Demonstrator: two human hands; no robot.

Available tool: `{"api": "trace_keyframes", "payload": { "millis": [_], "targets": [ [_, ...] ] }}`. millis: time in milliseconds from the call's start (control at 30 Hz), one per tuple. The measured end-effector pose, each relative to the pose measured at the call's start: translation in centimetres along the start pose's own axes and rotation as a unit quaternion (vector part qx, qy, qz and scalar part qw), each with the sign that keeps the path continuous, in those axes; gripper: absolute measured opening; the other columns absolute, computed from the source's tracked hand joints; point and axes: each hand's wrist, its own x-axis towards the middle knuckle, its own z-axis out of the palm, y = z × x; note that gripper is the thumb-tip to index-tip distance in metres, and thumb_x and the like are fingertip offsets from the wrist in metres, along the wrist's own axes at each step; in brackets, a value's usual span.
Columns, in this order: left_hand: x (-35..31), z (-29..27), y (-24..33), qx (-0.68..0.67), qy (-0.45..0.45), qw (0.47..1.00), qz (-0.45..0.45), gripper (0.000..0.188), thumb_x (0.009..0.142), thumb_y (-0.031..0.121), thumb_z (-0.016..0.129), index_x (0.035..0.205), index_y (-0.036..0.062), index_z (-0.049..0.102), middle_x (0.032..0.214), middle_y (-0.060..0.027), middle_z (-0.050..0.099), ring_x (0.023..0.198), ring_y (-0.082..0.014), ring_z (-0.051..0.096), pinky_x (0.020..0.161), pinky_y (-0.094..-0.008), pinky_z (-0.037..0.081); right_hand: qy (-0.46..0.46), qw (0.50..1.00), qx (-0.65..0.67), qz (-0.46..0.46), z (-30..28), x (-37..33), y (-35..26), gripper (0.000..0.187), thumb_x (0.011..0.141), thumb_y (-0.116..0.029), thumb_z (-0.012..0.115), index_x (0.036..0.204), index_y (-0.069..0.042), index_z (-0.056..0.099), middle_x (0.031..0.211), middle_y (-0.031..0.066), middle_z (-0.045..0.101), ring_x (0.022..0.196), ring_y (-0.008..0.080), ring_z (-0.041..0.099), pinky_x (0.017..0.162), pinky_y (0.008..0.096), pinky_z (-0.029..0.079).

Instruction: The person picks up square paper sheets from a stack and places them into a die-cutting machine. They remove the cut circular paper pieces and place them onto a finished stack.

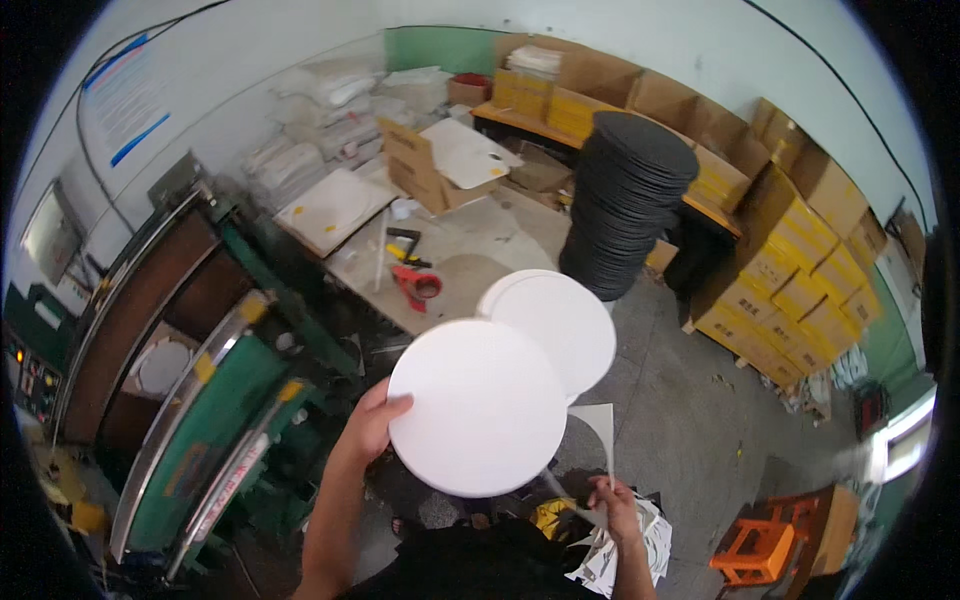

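Note:
My left hand grips the left edge of a round white disc, thumb on top and fingers underneath. The disc is held in front of my body. Just beyond it, more white discs lie stacked at the near corner of the table, partly covered by the held one. My right hand is closed on a thin white offcut with a curved cutout, low on the right. Beneath that hand, a heap of white scraps rests near the floor.
A green press machine stands at left. On the table are a red tape dispenser and white sheets. Behind it rises a tall stack of black discs. Yellow-brown cartons and an orange stool are at right.

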Motion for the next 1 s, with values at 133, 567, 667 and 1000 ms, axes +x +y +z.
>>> {"api": "trace_keyframes", "payload": {
  "millis": [133,567,667,1000],
  "targets": [
    [9.7,5.2,-1.8,-0.111,-0.068,0.99,0.047,0.046,0.097,0.019,0.056,0.138,0.0008,0.043,0.132,-0.0099,0.056,0.12,-0.022,0.054,0.101,-0.0412,0.044,0.136,0.963,-0.227,-0.055,-9.2,-3.1,0.3,0.02,0.092,-0.015,0.058,0.101,0.002,0.065,0.071,0.0039,0.062,0.064,0.0114,0.057,0.06,0.0266,0.046],
    [17.6,8.2,-6.3,0.027,0.01,0.998,-0.064,0.047,0.097,0.026,0.056,0.133,-0.0015,0.044,0.122,-0.0168,0.06,0.106,-0.027,0.063,0.092,-0.0428,0.052,0.289,0.711,-0.544,0.34,-21.4,-7.7,28.2,0.037,0.088,-0.029,0.053,0.119,-0.01,0.059,0.105,0.0157,0.065,0.1,0.0356,0.062,0.079,0.0546,0.047],
    [15.1,6.5,-2.9,0.015,-0.05,0.993,-0.102,0.052,0.097,0.028,0.055,0.134,-0.0049,0.041,0.119,-0.0206,0.061,0.102,-0.0293,0.065,0.088,-0.0412,0.054,0.098,0.849,-0.357,0.378,-16.4,-3.7,32.7,0.04,0.089,-0.031,0.055,0.122,-0.009,0.057,0.112,0.0168,0.062,0.104,0.0346,0.06,0.083,0.0537,0.047],
    [-18.3,-18.2,-15.3,0.172,0.415,0.893,-0.009,0.046,0.095,0.029,0.06,0.13,0.0016,0.05,0.107,-0.0127,0.067,0.086,-0.0186,0.066,0.077,-0.0328,0.053,-0.28,0.848,-0.36,0.272,2.3,16.7,26.2,0.04,0.094,-0.036,0.059,0.114,-0.002,0.061,0.109,0.0162,0.063,0.101,0.029,0.059,0.082,0.044,0.049]
  ]
}}
